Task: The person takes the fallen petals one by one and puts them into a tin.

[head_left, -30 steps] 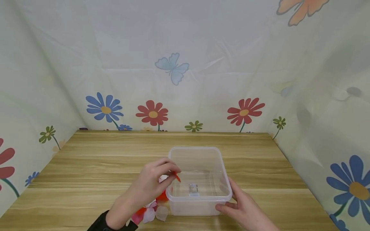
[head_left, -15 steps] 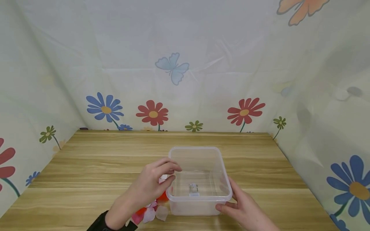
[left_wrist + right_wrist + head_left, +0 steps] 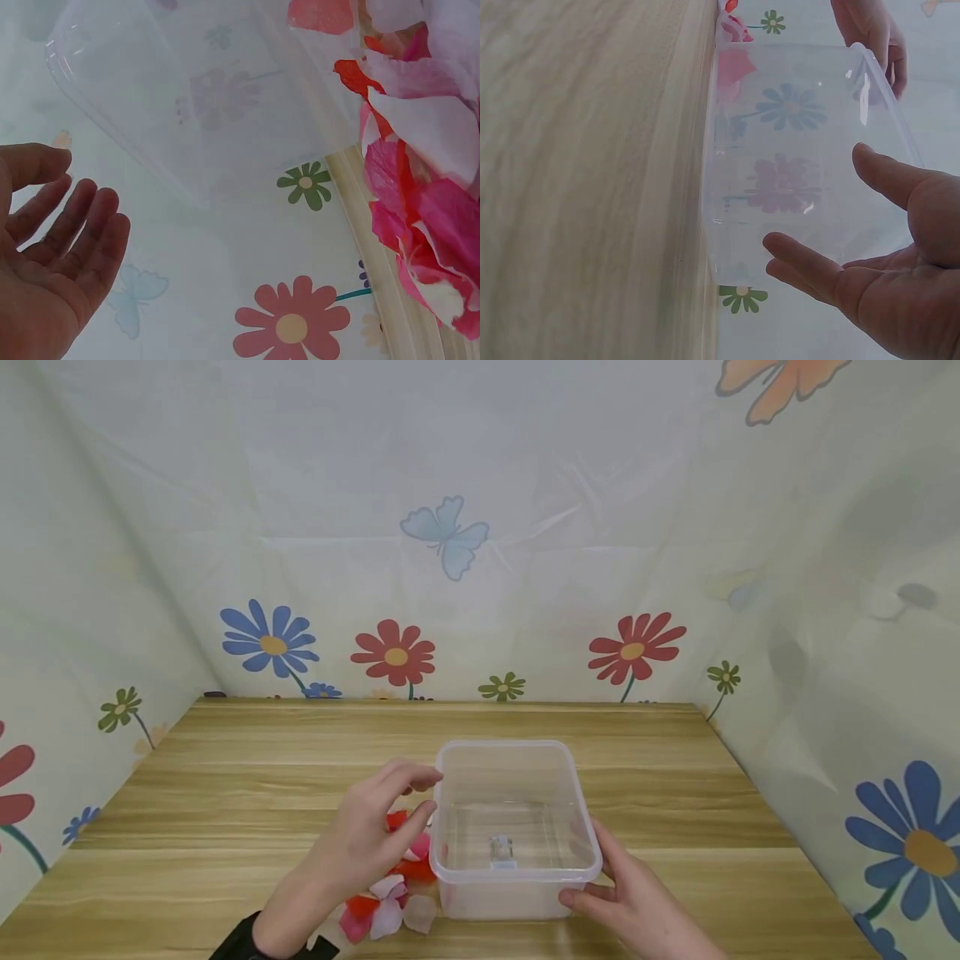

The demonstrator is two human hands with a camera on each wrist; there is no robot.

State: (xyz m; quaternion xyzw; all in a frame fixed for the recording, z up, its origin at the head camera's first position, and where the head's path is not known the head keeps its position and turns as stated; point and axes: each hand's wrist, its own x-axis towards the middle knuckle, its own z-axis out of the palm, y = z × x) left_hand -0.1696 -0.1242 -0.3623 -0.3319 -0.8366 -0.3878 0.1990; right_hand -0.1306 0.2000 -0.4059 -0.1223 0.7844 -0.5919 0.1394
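Hovering near petals (image 3: 386,917): left hand (image 3: 362,828), loosely bent, fingers parted | right hand (image 3: 628,893): gripping clear container (image 3: 506,900) at corner

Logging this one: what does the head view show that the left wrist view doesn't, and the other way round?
Only the head view: the right hand holding the box, a small pale patch inside it, and a black cuff on the person's left arm.

Only the left wrist view: the palm of the left hand, whose back faces the head camera.

Both: the left hand, the box, the loose petals, the table and the flowered backdrop.
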